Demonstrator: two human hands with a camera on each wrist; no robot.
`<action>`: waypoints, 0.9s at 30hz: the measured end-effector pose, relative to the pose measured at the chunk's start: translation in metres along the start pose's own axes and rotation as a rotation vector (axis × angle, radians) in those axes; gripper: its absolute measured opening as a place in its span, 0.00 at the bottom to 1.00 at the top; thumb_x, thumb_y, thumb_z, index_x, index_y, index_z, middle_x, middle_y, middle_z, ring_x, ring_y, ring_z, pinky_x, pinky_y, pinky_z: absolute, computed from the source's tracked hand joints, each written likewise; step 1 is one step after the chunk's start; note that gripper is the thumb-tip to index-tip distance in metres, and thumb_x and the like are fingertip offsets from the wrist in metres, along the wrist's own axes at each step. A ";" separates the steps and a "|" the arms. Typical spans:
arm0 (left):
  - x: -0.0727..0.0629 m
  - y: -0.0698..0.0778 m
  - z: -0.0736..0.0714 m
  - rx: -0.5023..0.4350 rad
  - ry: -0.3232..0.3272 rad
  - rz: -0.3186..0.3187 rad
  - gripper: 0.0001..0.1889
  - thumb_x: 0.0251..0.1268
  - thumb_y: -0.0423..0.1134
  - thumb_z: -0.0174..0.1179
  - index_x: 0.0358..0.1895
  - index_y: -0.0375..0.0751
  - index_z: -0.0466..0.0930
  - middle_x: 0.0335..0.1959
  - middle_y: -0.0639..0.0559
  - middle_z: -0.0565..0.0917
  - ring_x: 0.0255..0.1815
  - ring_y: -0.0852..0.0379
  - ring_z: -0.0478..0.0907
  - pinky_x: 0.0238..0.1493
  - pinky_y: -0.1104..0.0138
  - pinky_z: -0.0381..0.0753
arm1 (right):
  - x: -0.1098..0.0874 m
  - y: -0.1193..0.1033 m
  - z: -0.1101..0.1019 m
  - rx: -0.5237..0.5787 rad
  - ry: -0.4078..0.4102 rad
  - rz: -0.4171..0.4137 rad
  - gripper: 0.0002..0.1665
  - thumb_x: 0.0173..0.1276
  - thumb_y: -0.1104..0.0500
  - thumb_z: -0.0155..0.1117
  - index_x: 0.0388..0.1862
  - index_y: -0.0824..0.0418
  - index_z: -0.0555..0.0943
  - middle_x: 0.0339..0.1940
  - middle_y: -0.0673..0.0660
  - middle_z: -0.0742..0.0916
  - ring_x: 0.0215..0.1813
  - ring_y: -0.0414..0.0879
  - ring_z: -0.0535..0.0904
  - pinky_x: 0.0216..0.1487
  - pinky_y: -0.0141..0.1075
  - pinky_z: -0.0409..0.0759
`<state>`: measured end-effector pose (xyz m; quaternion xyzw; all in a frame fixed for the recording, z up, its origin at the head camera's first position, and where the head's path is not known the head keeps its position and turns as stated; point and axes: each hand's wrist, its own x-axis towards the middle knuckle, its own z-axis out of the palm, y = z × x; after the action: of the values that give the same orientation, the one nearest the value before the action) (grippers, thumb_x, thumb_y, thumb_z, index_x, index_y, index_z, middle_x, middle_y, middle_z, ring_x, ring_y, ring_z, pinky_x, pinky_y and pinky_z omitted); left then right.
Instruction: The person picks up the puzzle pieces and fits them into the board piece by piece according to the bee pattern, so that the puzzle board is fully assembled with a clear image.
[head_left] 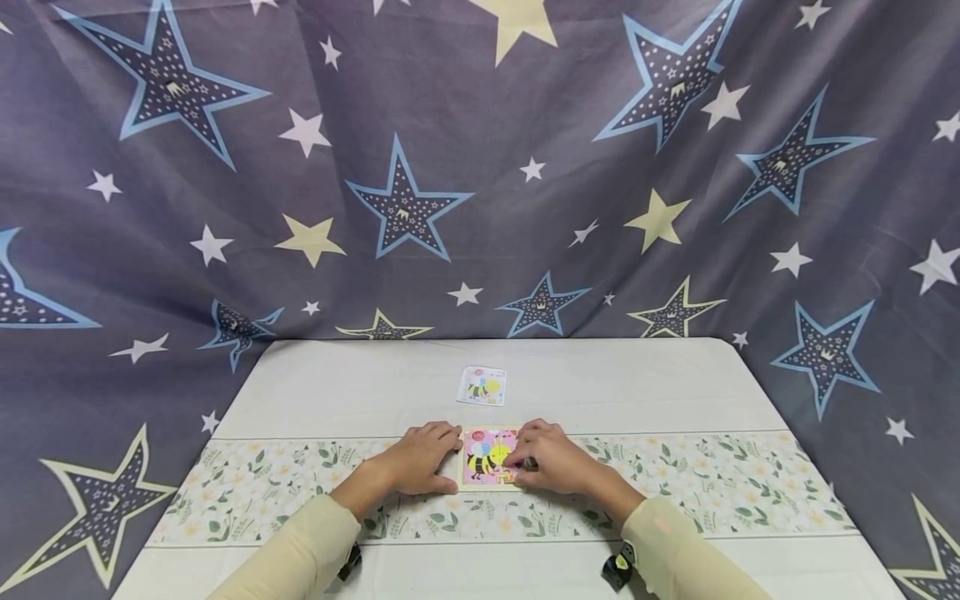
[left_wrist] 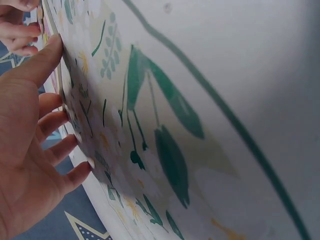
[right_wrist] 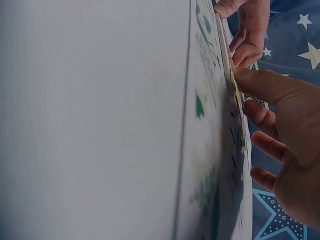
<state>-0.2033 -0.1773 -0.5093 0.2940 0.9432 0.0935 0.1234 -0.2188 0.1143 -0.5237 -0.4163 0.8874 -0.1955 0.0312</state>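
A small square bee puzzle (head_left: 480, 467) with a pink background and a pale wooden rim lies flat on the table. My left hand (head_left: 426, 458) rests at its left side, thumb by the lower left corner and forefinger by the upper left; in the left wrist view the thumb (left_wrist: 47, 57) is nearly straight against the edge. My right hand (head_left: 551, 458) reaches over the puzzle's right part, fingertips on the bee picture near its face, covering that side. Whether a loose piece sits between its fingers is hidden. In the right wrist view the thumb (right_wrist: 262, 85) touches the board's edge.
Beyond the puzzle lies a white card (head_left: 482, 386) printed with the same bee. A band of floral cloth (head_left: 712, 483) crosses the white table (head_left: 637, 383). A grey curtain (head_left: 480, 225) with stars hangs behind and at both sides.
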 end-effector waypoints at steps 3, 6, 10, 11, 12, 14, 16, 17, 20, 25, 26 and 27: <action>0.000 0.000 0.000 0.000 -0.001 -0.001 0.36 0.63 0.62 0.66 0.68 0.46 0.73 0.77 0.44 0.67 0.79 0.42 0.61 0.75 0.42 0.64 | 0.002 -0.001 0.001 0.010 -0.003 0.008 0.14 0.65 0.49 0.74 0.49 0.45 0.90 0.49 0.45 0.88 0.64 0.48 0.75 0.63 0.52 0.73; 0.000 0.000 0.000 0.002 0.000 0.001 0.35 0.63 0.62 0.66 0.68 0.46 0.73 0.77 0.44 0.67 0.79 0.42 0.61 0.75 0.42 0.65 | 0.003 -0.002 0.001 0.006 -0.004 0.016 0.14 0.65 0.49 0.74 0.49 0.45 0.90 0.49 0.45 0.88 0.63 0.48 0.75 0.62 0.52 0.73; 0.000 0.000 0.001 0.000 0.003 0.005 0.36 0.63 0.62 0.66 0.68 0.46 0.73 0.77 0.44 0.68 0.79 0.42 0.62 0.75 0.42 0.65 | 0.004 -0.004 0.002 -0.003 -0.016 0.027 0.14 0.65 0.48 0.74 0.49 0.44 0.90 0.48 0.44 0.88 0.64 0.48 0.75 0.62 0.52 0.73; 0.000 0.000 0.001 0.001 0.003 0.005 0.36 0.63 0.62 0.66 0.68 0.46 0.73 0.77 0.44 0.67 0.79 0.42 0.62 0.75 0.42 0.65 | 0.004 -0.004 0.002 -0.001 -0.021 0.030 0.14 0.65 0.48 0.74 0.49 0.44 0.90 0.49 0.44 0.88 0.64 0.48 0.75 0.62 0.52 0.73; -0.001 0.000 0.001 0.000 0.004 0.006 0.36 0.63 0.62 0.66 0.68 0.46 0.73 0.77 0.44 0.67 0.79 0.42 0.62 0.75 0.42 0.65 | 0.004 -0.005 0.001 0.002 -0.029 0.033 0.14 0.65 0.48 0.74 0.49 0.44 0.90 0.49 0.44 0.88 0.64 0.48 0.75 0.63 0.52 0.73; 0.000 0.000 0.001 0.003 0.006 0.008 0.36 0.63 0.62 0.66 0.69 0.46 0.73 0.77 0.44 0.68 0.79 0.42 0.62 0.75 0.42 0.65 | 0.004 -0.005 0.001 0.005 -0.037 0.035 0.14 0.65 0.49 0.74 0.49 0.44 0.90 0.49 0.45 0.88 0.64 0.49 0.75 0.62 0.53 0.73; 0.000 0.000 0.001 0.006 0.005 0.007 0.36 0.63 0.63 0.66 0.69 0.46 0.73 0.77 0.44 0.67 0.79 0.42 0.62 0.75 0.42 0.65 | 0.005 -0.006 0.001 0.014 -0.049 0.045 0.14 0.66 0.48 0.74 0.49 0.44 0.90 0.49 0.44 0.88 0.65 0.48 0.75 0.63 0.52 0.72; 0.000 -0.001 0.002 0.007 0.003 0.005 0.36 0.63 0.63 0.66 0.69 0.46 0.73 0.77 0.44 0.67 0.79 0.42 0.62 0.75 0.43 0.65 | 0.005 -0.006 0.001 0.017 -0.051 0.046 0.13 0.65 0.48 0.74 0.49 0.44 0.90 0.48 0.44 0.88 0.65 0.48 0.75 0.63 0.52 0.72; 0.001 -0.001 0.002 0.010 -0.001 0.001 0.36 0.63 0.63 0.65 0.69 0.47 0.73 0.77 0.44 0.67 0.79 0.43 0.61 0.75 0.43 0.64 | 0.005 -0.004 0.002 0.023 -0.050 0.050 0.13 0.65 0.48 0.74 0.49 0.44 0.91 0.45 0.43 0.87 0.64 0.48 0.75 0.61 0.50 0.72; 0.002 -0.001 0.002 0.001 -0.003 0.003 0.37 0.63 0.63 0.66 0.69 0.46 0.72 0.77 0.44 0.67 0.79 0.42 0.61 0.75 0.42 0.64 | 0.004 -0.001 0.002 0.028 -0.059 0.046 0.13 0.65 0.47 0.74 0.49 0.43 0.91 0.43 0.41 0.85 0.62 0.45 0.74 0.58 0.45 0.71; 0.002 -0.001 0.002 0.001 -0.003 0.003 0.37 0.63 0.63 0.66 0.69 0.46 0.72 0.77 0.44 0.67 0.79 0.42 0.61 0.75 0.42 0.64 | 0.004 0.000 0.001 0.029 -0.063 0.043 0.14 0.66 0.47 0.74 0.49 0.43 0.91 0.43 0.41 0.85 0.62 0.45 0.74 0.58 0.45 0.71; 0.002 -0.001 0.002 0.001 -0.003 0.002 0.37 0.63 0.63 0.66 0.69 0.46 0.72 0.77 0.44 0.67 0.79 0.43 0.61 0.75 0.42 0.64 | 0.004 0.000 0.001 0.027 -0.067 0.037 0.14 0.66 0.47 0.74 0.50 0.43 0.90 0.43 0.41 0.84 0.62 0.45 0.74 0.57 0.44 0.71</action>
<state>-0.2047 -0.1766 -0.5121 0.2953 0.9427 0.0926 0.1246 -0.2211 0.1110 -0.5241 -0.4055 0.8907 -0.1930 0.0701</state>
